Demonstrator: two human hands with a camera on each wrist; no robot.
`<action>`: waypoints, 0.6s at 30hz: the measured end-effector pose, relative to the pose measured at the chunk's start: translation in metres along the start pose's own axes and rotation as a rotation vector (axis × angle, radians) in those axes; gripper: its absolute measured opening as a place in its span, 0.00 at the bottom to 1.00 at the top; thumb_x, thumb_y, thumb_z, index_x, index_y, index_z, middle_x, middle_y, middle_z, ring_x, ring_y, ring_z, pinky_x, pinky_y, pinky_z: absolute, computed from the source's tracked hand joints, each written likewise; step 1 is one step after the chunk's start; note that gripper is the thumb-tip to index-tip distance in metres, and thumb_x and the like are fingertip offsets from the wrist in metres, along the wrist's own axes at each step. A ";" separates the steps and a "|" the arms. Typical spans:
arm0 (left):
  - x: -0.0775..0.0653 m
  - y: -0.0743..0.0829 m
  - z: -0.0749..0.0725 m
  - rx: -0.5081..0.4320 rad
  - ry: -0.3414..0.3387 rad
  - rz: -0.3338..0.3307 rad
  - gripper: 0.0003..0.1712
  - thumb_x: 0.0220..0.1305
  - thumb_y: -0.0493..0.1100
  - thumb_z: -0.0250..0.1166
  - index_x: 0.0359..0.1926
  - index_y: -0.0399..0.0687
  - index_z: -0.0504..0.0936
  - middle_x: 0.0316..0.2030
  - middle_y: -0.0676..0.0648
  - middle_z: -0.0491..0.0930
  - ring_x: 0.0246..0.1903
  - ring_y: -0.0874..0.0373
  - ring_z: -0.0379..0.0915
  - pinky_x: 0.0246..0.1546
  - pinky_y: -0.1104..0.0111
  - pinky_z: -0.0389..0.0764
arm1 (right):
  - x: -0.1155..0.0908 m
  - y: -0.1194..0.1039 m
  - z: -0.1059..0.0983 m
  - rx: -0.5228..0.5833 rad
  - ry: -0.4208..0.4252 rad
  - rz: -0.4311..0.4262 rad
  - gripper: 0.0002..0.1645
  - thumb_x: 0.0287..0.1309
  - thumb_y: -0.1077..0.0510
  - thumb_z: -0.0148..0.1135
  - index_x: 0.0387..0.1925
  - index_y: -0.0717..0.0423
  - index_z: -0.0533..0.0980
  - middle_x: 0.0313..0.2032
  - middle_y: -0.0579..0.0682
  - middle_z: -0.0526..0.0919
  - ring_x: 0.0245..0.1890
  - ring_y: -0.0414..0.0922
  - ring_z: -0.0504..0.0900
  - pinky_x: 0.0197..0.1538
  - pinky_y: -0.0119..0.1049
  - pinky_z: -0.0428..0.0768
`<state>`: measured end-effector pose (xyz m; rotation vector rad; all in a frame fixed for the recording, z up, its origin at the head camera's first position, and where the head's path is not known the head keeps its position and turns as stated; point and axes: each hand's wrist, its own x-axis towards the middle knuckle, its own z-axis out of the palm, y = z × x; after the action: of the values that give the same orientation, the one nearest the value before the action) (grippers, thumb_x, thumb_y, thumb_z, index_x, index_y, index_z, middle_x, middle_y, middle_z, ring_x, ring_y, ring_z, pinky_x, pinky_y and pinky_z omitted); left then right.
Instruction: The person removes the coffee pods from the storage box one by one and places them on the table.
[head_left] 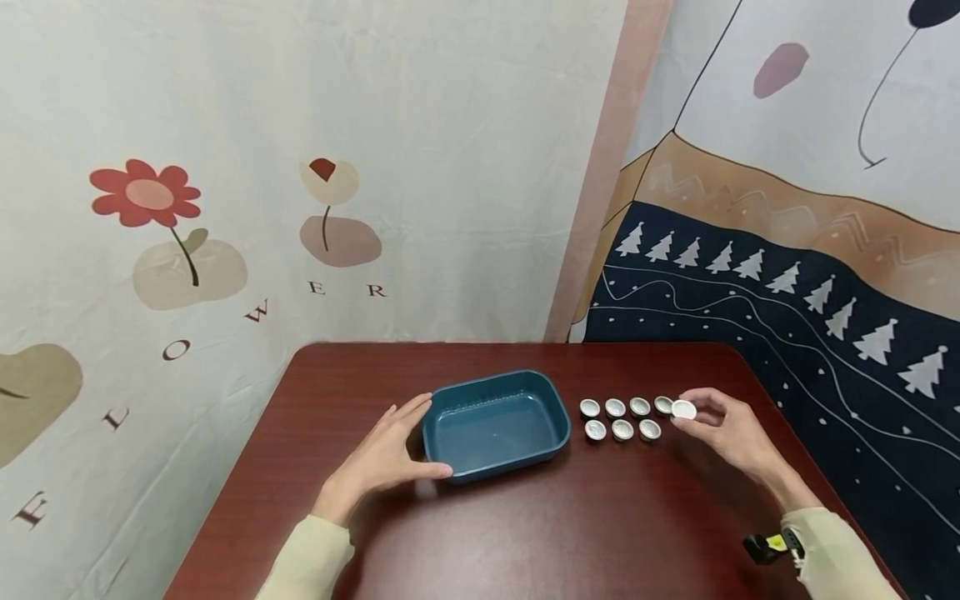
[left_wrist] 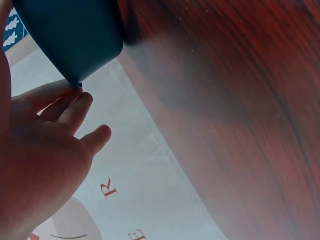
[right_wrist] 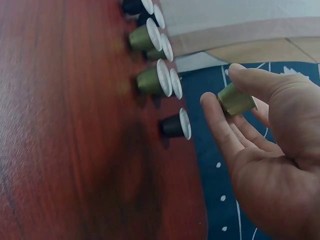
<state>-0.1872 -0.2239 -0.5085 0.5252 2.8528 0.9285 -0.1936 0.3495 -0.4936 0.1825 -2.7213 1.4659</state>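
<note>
Between thumb and fingers of my right hand (head_left: 723,425) is a small coffee capsule (head_left: 684,409) with a white lid; its green side shows in the right wrist view. The held capsule (right_wrist: 234,99) is lifted above the table. Several more capsules (head_left: 622,430) stand lid up in two rows beside it, and the right wrist view shows green ones (right_wrist: 150,81) and black ones (right_wrist: 172,126). My left hand (head_left: 386,450) spans the left end of a blue rectangular dish (head_left: 491,477), fingers extended to its back corner and thumb at the front corner.
The dish stands on a dark red wooden table (head_left: 480,542), left of the capsules. Behind the table hangs a pale cloth (head_left: 465,208) printed with flowers and letters. A dark blue cloth with white trees (head_left: 750,317) borders the right side.
</note>
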 end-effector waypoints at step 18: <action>0.001 -0.001 0.000 -0.005 -0.009 0.007 0.75 0.52 0.75 0.86 0.88 0.40 0.63 0.89 0.43 0.61 0.89 0.37 0.58 0.91 0.32 0.52 | -0.002 0.031 0.006 -0.129 -0.011 0.054 0.24 0.67 0.58 0.82 0.58 0.63 0.84 0.52 0.59 0.92 0.42 0.27 0.87 0.44 0.22 0.87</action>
<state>-0.1888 -0.2242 -0.5091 0.5371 2.8419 0.9320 -0.1952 0.3611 -0.5225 0.1123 -2.8390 1.2988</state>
